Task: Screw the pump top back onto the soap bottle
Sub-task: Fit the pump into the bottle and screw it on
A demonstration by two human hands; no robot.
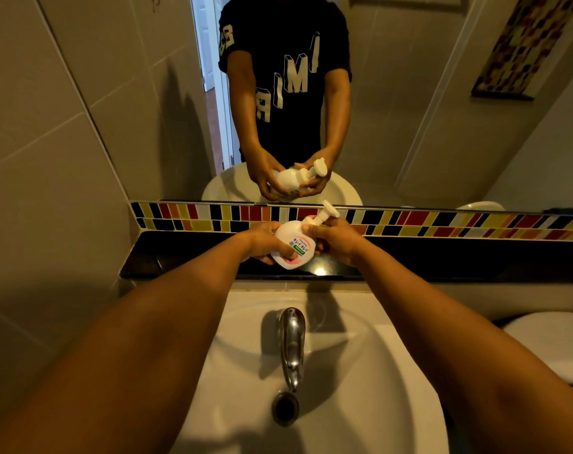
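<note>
My left hand (265, 242) is gripping the tilted soap bottle (293, 245) while my right hand (335, 239) is clasping its pump top (324, 216) collar

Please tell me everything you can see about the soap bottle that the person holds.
The soap bottle is white, rounded and plastic-looking, with a label printed in green and pink. It is held tilted above the dark shelf behind the sink, its neck pointing up and to the right. The left hand grips its body; the right hand wraps the neck below the white pump top, which sits on the bottle. Whether it is fully screwed cannot be told.
</note>
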